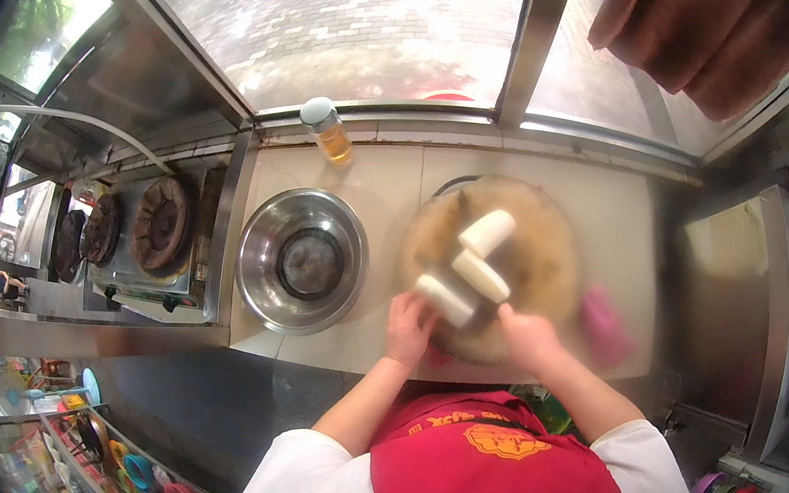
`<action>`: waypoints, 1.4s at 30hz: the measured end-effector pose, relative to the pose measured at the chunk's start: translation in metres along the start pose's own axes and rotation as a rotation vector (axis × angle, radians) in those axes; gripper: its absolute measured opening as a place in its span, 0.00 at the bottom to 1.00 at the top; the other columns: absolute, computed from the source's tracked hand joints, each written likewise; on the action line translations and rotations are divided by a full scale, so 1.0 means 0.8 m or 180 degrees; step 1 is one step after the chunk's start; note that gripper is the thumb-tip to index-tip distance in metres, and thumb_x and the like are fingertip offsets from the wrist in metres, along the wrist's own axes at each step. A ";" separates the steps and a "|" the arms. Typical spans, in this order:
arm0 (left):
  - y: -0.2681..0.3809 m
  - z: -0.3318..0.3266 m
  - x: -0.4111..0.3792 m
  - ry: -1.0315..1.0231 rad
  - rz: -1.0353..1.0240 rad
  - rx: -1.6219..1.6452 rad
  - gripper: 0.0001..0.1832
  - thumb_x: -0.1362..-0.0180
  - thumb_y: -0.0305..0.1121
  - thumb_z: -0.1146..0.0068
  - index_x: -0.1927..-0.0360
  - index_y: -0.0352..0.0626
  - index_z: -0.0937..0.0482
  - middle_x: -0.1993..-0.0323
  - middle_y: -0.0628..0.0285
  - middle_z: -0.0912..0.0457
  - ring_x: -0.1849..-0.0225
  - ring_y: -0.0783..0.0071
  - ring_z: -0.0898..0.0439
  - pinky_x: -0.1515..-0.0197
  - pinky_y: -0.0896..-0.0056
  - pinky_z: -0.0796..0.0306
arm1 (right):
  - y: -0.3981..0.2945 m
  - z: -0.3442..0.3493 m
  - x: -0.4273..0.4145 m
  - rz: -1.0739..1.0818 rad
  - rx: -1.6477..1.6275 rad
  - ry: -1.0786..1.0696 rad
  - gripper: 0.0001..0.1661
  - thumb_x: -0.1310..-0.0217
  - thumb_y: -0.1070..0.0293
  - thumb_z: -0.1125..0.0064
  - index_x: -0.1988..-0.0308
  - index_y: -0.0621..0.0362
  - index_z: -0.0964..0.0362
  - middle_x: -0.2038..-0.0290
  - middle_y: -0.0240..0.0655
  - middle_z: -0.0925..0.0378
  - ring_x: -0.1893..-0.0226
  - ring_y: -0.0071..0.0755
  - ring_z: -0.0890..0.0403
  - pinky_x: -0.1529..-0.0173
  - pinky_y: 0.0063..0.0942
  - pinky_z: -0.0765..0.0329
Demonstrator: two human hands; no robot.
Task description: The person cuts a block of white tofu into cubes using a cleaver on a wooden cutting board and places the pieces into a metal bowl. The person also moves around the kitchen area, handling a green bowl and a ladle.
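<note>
Three thick white pieces, apparently peeled daikon radish, lie on a round wooden chopping block (550,268). My left hand (408,332) has its fingers around the near-left end of the closest radish piece (444,300). The middle radish piece (481,275) slants between that one and the farthest radish piece (487,232). My right hand (529,340) is curled at the near end of the middle piece, fingertip almost against it. A blurred dark patch lies below that fingertip, and whether the hand grips something there cannot be made out.
Left of the block stands a steel basin (256,265). A lidded bottle of amber liquid (334,140) is by the window ledge. A pink cloth (604,327) lies to the right of the block. Gas burners (162,223) are far left, a steel cabinet (743,295) right.
</note>
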State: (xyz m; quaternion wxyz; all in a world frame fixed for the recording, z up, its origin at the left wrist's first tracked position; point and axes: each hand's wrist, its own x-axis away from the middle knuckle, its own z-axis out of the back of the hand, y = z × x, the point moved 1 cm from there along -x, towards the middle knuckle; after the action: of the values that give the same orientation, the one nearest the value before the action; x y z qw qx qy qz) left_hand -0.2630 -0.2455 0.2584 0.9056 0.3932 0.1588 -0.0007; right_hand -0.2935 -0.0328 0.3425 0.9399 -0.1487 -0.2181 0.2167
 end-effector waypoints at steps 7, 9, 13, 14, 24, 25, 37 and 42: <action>-0.006 -0.018 -0.012 0.0109 -0.0247 0.0052 0.08 0.60 0.26 0.41 0.72 0.41 0.23 0.66 0.55 0.25 0.60 0.55 0.28 0.58 0.60 0.32 | -0.017 0.015 -0.002 -0.0079 -0.0106 -0.0479 0.10 0.39 0.70 0.64 0.61 0.65 0.41 0.74 0.50 0.24 0.71 0.53 0.22 0.68 0.45 0.26; -0.007 -0.023 -0.013 0.0205 -0.0251 0.0050 0.07 0.62 0.25 0.42 0.74 0.42 0.23 0.67 0.56 0.25 0.62 0.55 0.28 0.60 0.60 0.32 | -0.030 0.026 -0.003 -0.0275 -0.0300 -0.0599 0.11 0.39 0.71 0.65 0.60 0.66 0.41 0.74 0.50 0.24 0.71 0.53 0.22 0.68 0.46 0.26; -0.008 -0.026 -0.013 0.0239 -0.0249 0.0059 0.05 0.62 0.26 0.43 0.77 0.43 0.23 0.70 0.57 0.25 0.65 0.55 0.28 0.62 0.60 0.32 | -0.026 0.014 -0.011 -0.0069 0.0048 -0.0684 0.13 0.39 0.70 0.65 0.59 0.68 0.40 0.72 0.51 0.24 0.70 0.54 0.22 0.67 0.46 0.26; -0.008 -0.026 -0.012 0.0254 -0.0216 0.0082 0.05 0.63 0.26 0.43 0.77 0.43 0.23 0.70 0.57 0.25 0.65 0.55 0.28 0.62 0.60 0.32 | -0.030 0.014 -0.016 -0.0112 0.0055 -0.0701 0.13 0.39 0.70 0.65 0.59 0.68 0.39 0.72 0.51 0.24 0.70 0.53 0.21 0.67 0.46 0.26; -0.010 -0.022 -0.009 0.0091 -0.0191 -0.0023 0.06 0.62 0.25 0.45 0.76 0.44 0.23 0.69 0.56 0.25 0.64 0.54 0.28 0.61 0.59 0.32 | -0.029 -0.054 -0.062 0.0187 -0.0197 0.0023 0.19 0.46 0.60 0.53 0.61 0.65 0.39 0.74 0.50 0.24 0.71 0.52 0.21 0.67 0.42 0.25; -0.011 -0.020 -0.012 0.0019 -0.0184 -0.0006 0.07 0.61 0.25 0.45 0.75 0.44 0.23 0.68 0.55 0.24 0.63 0.54 0.28 0.59 0.59 0.32 | -0.029 -0.045 -0.061 0.0202 -0.0211 0.0100 0.16 0.45 0.63 0.54 0.62 0.65 0.39 0.75 0.49 0.24 0.72 0.52 0.21 0.68 0.42 0.25; 0.002 0.003 -0.069 -0.2101 -0.1118 -0.0638 0.31 0.63 0.33 0.38 0.49 0.43 0.31 0.47 0.54 0.32 0.42 0.53 0.37 0.38 0.54 0.47 | 0.041 -0.020 0.019 -0.0544 -0.0202 0.0395 0.11 0.39 0.66 0.61 0.63 0.64 0.42 0.77 0.48 0.25 0.74 0.53 0.23 0.69 0.45 0.28; -0.009 -0.003 -0.019 -0.1052 -0.0471 -0.0709 0.32 0.64 0.42 0.33 0.54 0.43 0.30 0.54 0.54 0.30 0.51 0.55 0.33 0.46 0.53 0.42 | 0.046 -0.034 0.043 -0.0464 -0.0093 0.0162 0.10 0.41 0.70 0.63 0.62 0.64 0.41 0.76 0.47 0.24 0.72 0.52 0.23 0.68 0.45 0.27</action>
State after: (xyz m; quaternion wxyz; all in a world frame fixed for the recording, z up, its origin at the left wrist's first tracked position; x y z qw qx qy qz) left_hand -0.2789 -0.2508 0.2559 0.9547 0.2724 0.0356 -0.1141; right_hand -0.2652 0.0102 0.3174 0.9561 -0.1516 -0.2075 0.1406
